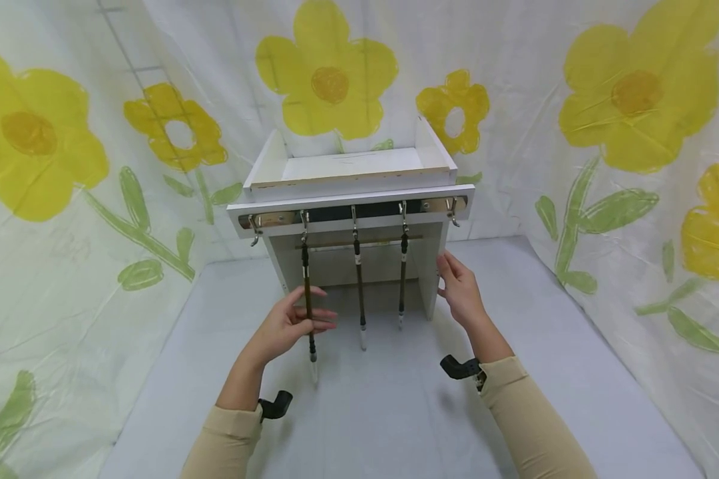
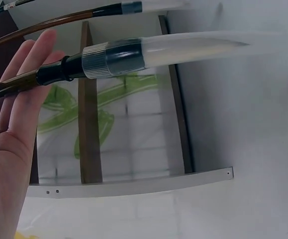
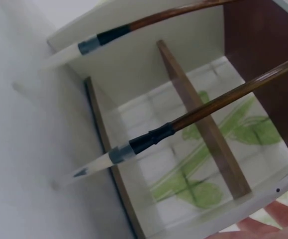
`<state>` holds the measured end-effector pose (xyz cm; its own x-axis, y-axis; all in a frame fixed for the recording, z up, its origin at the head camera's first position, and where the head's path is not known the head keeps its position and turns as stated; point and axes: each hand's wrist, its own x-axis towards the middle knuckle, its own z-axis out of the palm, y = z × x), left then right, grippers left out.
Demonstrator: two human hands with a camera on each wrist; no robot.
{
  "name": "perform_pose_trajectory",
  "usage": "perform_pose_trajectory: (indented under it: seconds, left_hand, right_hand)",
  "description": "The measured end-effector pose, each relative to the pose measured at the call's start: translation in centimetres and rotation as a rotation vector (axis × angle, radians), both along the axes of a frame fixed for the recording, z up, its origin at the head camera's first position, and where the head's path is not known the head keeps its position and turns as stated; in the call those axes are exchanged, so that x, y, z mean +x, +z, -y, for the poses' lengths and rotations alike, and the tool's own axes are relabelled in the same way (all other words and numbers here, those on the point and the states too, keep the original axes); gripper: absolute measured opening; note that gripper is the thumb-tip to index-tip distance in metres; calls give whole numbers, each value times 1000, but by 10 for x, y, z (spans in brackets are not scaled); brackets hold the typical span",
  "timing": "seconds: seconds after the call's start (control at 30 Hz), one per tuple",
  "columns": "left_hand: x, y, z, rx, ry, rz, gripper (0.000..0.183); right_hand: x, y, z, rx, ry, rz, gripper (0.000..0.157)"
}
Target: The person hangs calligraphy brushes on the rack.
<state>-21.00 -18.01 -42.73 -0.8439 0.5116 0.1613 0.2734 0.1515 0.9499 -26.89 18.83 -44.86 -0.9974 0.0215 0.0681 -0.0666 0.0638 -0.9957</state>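
Three calligraphy brushes hang tip-down from metal hooks on a white wooden stand [image 1: 353, 206]. My left hand [image 1: 290, 322] is at the left brush [image 1: 306, 273]; thumb and fingers hold its dark handle lightly, above the clear-capped tip. In the left wrist view this brush [image 2: 111, 59] crosses the extended fingers, with the thumb tip beside the handle. The middle brush [image 1: 359, 286] and right brush [image 1: 403, 279] hang untouched. My right hand [image 1: 461, 293] touches the outer side of the stand's right panel [image 1: 434, 273] with fairly straight fingers, partly hidden in the right wrist view.
Bare hooks [image 1: 254, 233] are at both ends of the rail. A tray-like top [image 1: 353, 163] forms the stand's upper part, and a wooden crossbar [image 3: 203, 119] spans its open frame. The stand rests on a white tabletop [image 1: 371, 412], before a flower-patterned curtain [image 1: 329, 80].
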Motion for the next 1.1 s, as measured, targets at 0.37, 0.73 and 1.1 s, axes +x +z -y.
perform_pose_trajectory:
  seconds: [0.37, 0.73, 1.1]
  left_hand:
    - [-18, -18, -10, -5, 19, -14, 41]
    - [-27, -39, -19, -64, 94, -90, 38]
    - [1, -28, 13, -203, 160, -136, 68]
  right_hand:
    - [-1, -1, 0, -19, -7, 4, 72]
    - [1, -5, -8, 79, 32, -47, 63]
    - [24, -1, -35, 509, -130, -307, 57]
